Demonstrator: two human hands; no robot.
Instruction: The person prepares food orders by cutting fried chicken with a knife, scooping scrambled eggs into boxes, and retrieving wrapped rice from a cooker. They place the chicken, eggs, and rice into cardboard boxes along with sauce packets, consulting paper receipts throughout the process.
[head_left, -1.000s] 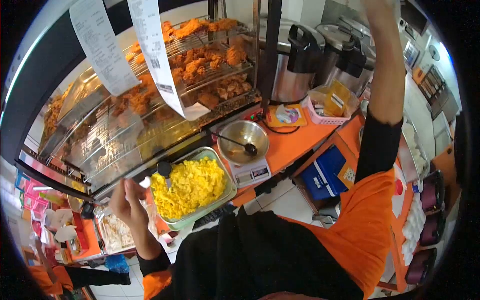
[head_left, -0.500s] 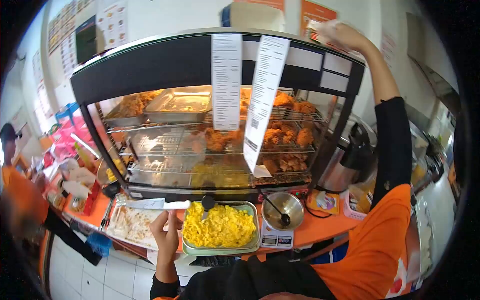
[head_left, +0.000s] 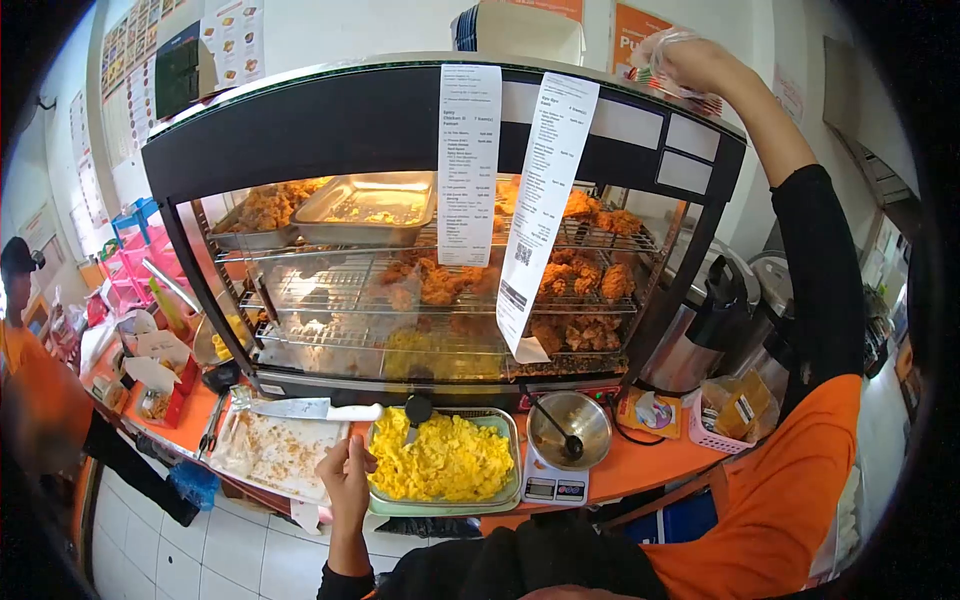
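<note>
My right hand (head_left: pixel 680 65), in a clear plastic glove, is raised to the top right of the display warmer (head_left: pixel 290 115), its fingers round a stack of flat packets (head_left: pixel 690 98). Bare and raised, my left hand (head_left: pixel 345 472) is beside the tray of scrambled egg (head_left: pixel 440 465), fingers curled loosely; whether anything is between them is too small to tell. A knife (head_left: pixel 300 408) lies across the white cutting board (head_left: pixel 280 450). Two printed receipts (head_left: pixel 470 165) hang on the warmer's front.
Fried chicken (head_left: pixel 572 275) fills racks behind the glass. A metal bowl (head_left: pixel 568 430) with a ladle sits on a scale (head_left: pixel 556 488). Farther right are a steel flask (head_left: pixel 690 330) and a pink basket (head_left: pixel 725 425). A person in orange (head_left: pixel 45 390) stands at the far left.
The view has shifted slightly. My left hand has moved a little right and down, away from the knife handle. My right hand remains at the warmer's top.
</note>
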